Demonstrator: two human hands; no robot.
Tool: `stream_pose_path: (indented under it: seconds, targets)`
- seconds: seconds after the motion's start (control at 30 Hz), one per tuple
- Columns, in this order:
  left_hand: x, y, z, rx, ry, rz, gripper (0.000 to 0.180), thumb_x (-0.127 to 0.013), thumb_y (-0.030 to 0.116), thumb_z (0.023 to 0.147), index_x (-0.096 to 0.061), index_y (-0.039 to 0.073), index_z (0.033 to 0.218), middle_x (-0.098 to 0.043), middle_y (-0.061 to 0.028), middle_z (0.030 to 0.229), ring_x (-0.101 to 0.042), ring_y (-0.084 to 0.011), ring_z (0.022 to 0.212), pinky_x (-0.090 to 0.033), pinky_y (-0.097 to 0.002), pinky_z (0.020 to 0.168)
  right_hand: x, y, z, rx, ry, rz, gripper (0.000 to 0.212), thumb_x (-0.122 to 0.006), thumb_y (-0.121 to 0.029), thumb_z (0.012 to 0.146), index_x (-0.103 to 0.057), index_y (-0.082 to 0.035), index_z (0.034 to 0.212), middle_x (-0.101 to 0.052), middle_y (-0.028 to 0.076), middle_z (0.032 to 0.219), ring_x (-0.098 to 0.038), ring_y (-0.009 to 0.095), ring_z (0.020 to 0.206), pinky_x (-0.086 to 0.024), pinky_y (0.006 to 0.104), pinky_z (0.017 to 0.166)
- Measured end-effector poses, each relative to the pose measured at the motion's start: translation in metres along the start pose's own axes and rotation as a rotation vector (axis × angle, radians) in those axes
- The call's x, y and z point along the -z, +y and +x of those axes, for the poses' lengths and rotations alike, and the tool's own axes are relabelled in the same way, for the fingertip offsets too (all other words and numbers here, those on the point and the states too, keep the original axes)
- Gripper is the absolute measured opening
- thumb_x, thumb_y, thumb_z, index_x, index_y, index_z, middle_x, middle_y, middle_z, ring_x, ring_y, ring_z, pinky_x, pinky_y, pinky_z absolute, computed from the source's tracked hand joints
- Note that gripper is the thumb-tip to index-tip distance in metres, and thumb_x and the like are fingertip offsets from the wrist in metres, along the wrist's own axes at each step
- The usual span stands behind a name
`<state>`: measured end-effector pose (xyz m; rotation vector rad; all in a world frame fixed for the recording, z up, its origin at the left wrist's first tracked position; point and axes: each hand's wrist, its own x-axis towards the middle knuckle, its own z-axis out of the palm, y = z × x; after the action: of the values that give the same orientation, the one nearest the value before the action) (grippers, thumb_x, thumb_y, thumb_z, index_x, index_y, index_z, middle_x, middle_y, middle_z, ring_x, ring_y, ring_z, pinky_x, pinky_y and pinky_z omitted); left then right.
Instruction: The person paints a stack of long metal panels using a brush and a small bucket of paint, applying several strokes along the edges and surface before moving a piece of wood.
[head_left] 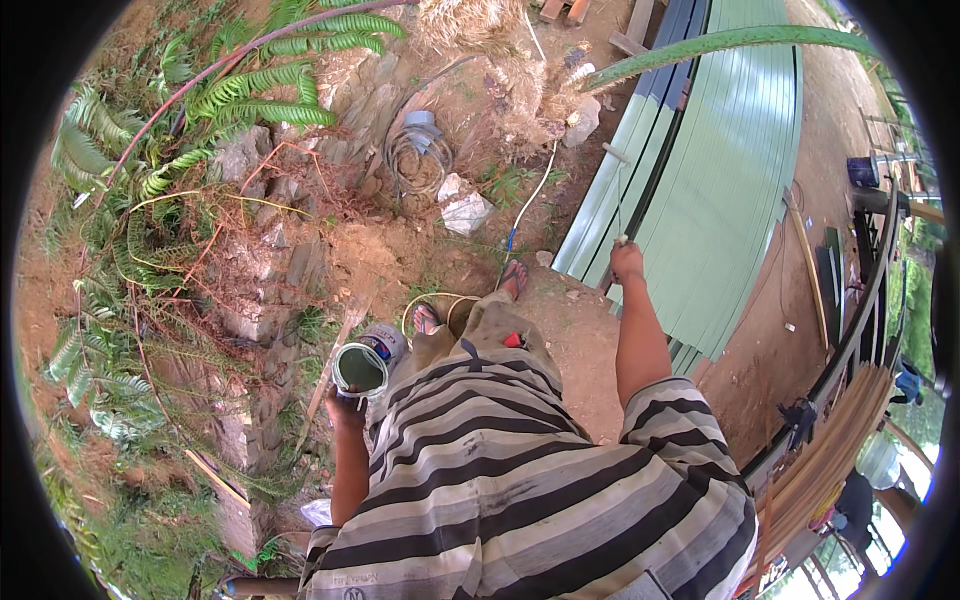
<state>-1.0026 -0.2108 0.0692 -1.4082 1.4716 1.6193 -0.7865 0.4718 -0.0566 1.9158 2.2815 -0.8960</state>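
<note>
My right hand (627, 262) is closed round the handle of a small paint roller (616, 153), arm stretched forward. Its roller head lies on or just over a long light green strip (588, 232); contact cannot be made out. Farther along, that strip turns dark blue-grey. Beside it on the right spreads a wide set of long green strips (735, 190) with a wet-looking sheen. At my left side, my left hand (346, 408) grips a paint can (383, 346) from below, tilted, with green paint inside and on its rim. Its fingers are partly hidden by the can.
Fern fronds (270, 95) and dry brush cover a rocky bank on the left. Coiled wire (418, 160) and a white rock (466, 212) lie ahead. A yellow hose (440, 296) runs by my sandalled feet. Stacked timber (825, 450) stands at right; a green stem (730, 40) arches overhead.
</note>
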Motion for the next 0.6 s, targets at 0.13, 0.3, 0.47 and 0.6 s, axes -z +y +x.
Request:
stream_pose_path:
  seconds: [0.13, 0.3, 0.47, 0.6]
  targets:
    - [-0.002, -0.007, 0.001, 0.007, 0.023, -0.04, 0.038, -0.04, 0.048, 0.094, -0.055, 0.017, 0.11, -0.062, 0.0016, 0.098, -0.059, -0.0163, 0.099, -0.036, -0.0431, 0.096, 0.034, -0.06, 0.007, -0.223, -0.184, 0.247, 0.032, -0.051, -0.03, 0.095, -0.058, 0.001, 0.093, -0.059, 0.014, 0.061, -0.057, 0.023, 0.046, -0.045, 0.039, 0.037]
    - [-0.004, 0.001, 0.014, 0.003, -0.032, -0.024, 0.036, -0.041, 0.048, 0.094, -0.055, 0.017, 0.107, -0.062, 0.0022, 0.098, -0.059, -0.0164, 0.097, -0.036, -0.0431, 0.096, 0.039, -0.069, -0.06, -0.137, -0.118, 0.147, 0.037, -0.052, -0.033, 0.095, -0.062, 0.002, 0.099, -0.065, 0.018, 0.07, -0.065, 0.028, 0.054, -0.049, 0.0408, 0.043]
    - [-0.005, 0.02, 0.031, -0.044, -0.074, 0.021, 0.036, -0.046, 0.049, 0.091, -0.057, 0.017, 0.103, -0.062, 0.001, 0.094, -0.06, -0.0174, 0.094, -0.04, -0.0421, 0.092, -0.02, -0.006, -0.086, 0.003, 0.01, 0.019, 0.037, -0.052, -0.031, 0.094, -0.063, 0.003, 0.101, -0.066, 0.023, 0.073, -0.067, 0.031, 0.058, -0.051, 0.0421, 0.049]
    - [0.024, 0.029, 0.05, -0.07, -0.042, 0.021, 0.037, -0.05, 0.05, 0.088, -0.057, 0.016, 0.098, -0.062, -0.0003, 0.093, -0.061, -0.0183, 0.092, -0.041, -0.0414, 0.089, -0.016, -0.035, -0.12, -0.169, -0.141, 0.154, 0.037, -0.051, -0.031, 0.094, -0.062, 0.004, 0.1, -0.065, 0.023, 0.068, -0.066, 0.032, 0.055, -0.052, 0.0423, 0.051]
